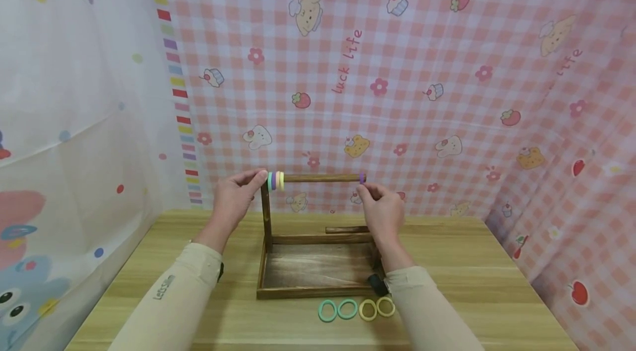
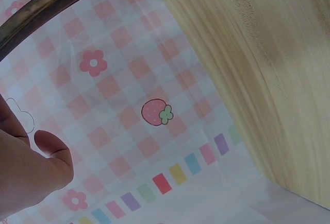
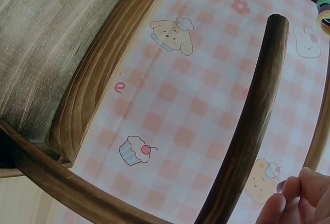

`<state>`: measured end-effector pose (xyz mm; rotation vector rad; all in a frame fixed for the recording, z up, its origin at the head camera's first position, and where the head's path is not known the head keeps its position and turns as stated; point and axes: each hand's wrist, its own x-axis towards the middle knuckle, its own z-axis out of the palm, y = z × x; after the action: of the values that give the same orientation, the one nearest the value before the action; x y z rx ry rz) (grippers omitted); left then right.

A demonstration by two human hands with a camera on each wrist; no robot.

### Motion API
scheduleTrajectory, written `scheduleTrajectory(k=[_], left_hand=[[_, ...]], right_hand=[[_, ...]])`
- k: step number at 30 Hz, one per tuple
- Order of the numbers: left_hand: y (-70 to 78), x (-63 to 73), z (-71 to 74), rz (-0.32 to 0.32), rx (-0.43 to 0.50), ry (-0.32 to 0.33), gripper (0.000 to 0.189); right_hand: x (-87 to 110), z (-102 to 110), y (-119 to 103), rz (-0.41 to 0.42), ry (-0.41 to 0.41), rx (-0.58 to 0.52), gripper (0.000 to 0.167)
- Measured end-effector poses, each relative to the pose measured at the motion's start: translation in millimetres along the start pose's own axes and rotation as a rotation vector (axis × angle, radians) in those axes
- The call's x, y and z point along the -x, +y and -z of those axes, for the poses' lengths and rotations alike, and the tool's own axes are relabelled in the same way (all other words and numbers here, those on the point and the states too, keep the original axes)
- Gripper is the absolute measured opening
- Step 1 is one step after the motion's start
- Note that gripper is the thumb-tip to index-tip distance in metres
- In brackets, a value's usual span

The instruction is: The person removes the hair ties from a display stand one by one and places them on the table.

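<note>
A wooden stand has a shallow tray base (image 1: pixel 318 292), a left post (image 1: pixel 266 218) and a horizontal top rod (image 1: pixel 323 178). Several coloured rings (image 1: pixel 275 180), green, purple, peach and yellow, hang together at the rod's left end. There my left hand (image 1: pixel 235 199) grips the corner where rod and post meet, thumb beside the green ring. At the rod's right end, my right hand (image 1: pixel 385 210) pinches a purple ring (image 1: pixel 362 179), which looks to be around the rod. In the right wrist view, the fingers mostly hide this ring.
Two green rings (image 1: pixel 328 310) and two yellow rings (image 1: pixel 367 309) lie on the wood-grain table (image 1: pixel 208 329) in front of the tray. A shorter lower rod (image 1: pixel 346 229) juts left from the stand's right side. A checked pink cloth (image 1: pixel 422 136) hangs behind.
</note>
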<state>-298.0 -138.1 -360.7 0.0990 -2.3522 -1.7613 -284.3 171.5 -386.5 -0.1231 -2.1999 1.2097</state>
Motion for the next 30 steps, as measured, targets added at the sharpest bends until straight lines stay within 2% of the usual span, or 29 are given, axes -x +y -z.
scheduleTrajectory(k=[9, 16, 30], left_hand=[[-0.6, 1.0, 1.2, 0.003, 0.008, -0.005, 0.051], [-1.4, 0.2, 2.0, 0.004, 0.006, -0.004, 0.055], [-0.2, -0.1, 2.2, 0.015, 0.007, -0.017, 0.057]], right_hand=[[-1.6, 2, 5, -0.035, 0.012, -0.01, 0.027], [-0.9, 8, 11, -0.012, 0.022, -0.015, 0.024], [18.6, 27, 20, 0.022, -0.026, 0.054, 0.023]])
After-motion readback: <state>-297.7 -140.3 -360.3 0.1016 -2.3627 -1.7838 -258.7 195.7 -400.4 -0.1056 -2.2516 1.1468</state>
